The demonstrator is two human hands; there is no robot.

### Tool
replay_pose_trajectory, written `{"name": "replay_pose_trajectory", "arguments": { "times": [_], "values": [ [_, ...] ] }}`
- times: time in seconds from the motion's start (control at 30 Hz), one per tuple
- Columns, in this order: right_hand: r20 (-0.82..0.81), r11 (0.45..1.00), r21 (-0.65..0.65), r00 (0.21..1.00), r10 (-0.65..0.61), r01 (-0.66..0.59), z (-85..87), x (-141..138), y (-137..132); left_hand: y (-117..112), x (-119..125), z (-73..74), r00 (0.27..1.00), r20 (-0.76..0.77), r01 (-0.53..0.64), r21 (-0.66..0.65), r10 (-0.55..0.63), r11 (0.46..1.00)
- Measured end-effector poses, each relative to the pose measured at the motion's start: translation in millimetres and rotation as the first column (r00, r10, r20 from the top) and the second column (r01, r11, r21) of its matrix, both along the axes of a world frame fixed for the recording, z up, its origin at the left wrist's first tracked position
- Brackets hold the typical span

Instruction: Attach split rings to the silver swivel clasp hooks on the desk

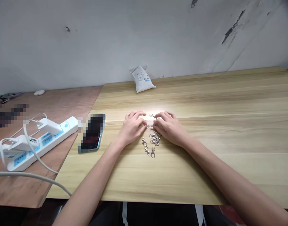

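Note:
My left hand point(132, 126) and my right hand point(169, 127) rest on a light wooden table point(205, 150), fingertips meeting in the middle. Between them they pinch a small silver metal clasp point(150, 126), each hand closed on one end of it. Just below my fingers lies a loose pile of similar silver clasps and rings point(151, 143). One more small metal piece point(152, 116) lies just beyond my fingertips.
A phone point(92, 133) lies face up left of my left hand. Further left, a white power strip point(37, 142) with plugged-in chargers and cables sits on a darker board. A small white bag point(142, 80) stands at the wall behind.

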State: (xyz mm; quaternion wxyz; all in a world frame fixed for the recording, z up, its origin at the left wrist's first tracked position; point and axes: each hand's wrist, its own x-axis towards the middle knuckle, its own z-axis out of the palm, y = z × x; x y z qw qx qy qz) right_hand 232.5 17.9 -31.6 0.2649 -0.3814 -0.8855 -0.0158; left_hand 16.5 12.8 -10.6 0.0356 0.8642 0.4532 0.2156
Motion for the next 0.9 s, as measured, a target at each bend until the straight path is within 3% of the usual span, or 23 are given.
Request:
{"name": "replay_pose_trajectory", "arguments": {
  "times": [0.43,0.9],
  "values": [
    [0.076,0.988,0.156,0.997,-0.03,0.018,3.3,-2.2,1.3,-0.6,1.7,-1.1,0.999,-0.034,0.007,0.035,-0.006,0.999],
    [0.058,0.988,0.155,0.998,-0.024,0.015,6.3,-1.4,-0.8,-0.1,0.8,-0.7,1.0,-0.029,0.009,0.025,-0.008,1.0]
  ]
}}
